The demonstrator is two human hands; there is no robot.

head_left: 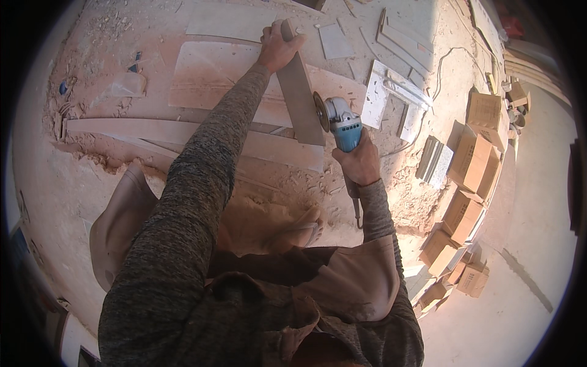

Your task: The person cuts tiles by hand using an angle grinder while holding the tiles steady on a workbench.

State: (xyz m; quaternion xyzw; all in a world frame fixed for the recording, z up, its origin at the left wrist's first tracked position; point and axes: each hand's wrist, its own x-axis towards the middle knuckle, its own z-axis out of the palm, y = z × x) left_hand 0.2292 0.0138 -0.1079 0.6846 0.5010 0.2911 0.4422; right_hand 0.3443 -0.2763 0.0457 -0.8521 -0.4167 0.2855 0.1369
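My left hand [280, 46] grips the upper end of a narrow grey tile strip [302, 98], tilted over larger dusty tile pieces lying on the floor [208, 70]. My right hand [361, 159] holds a teal and silver angle grinder [342, 128] by its body; its disc [320, 109] sits just beside the strip's right edge, and I cannot tell whether it touches. A power cord [358, 214] hangs from the grinder. A long pale tile plank [110, 128] lies crosswise beneath the strip. My bare foot [302, 229] shows at the bottom middle amid dust.
A row of cardboard boxes [469, 159] lines the right side. White tile offcuts [382, 92] and a bundle of strips [434, 160] lie right of the grinder, near a loose cable [446, 52]. Dust and rubble [98, 37] cover the floor, and small scraps [131, 82] lie at the left.
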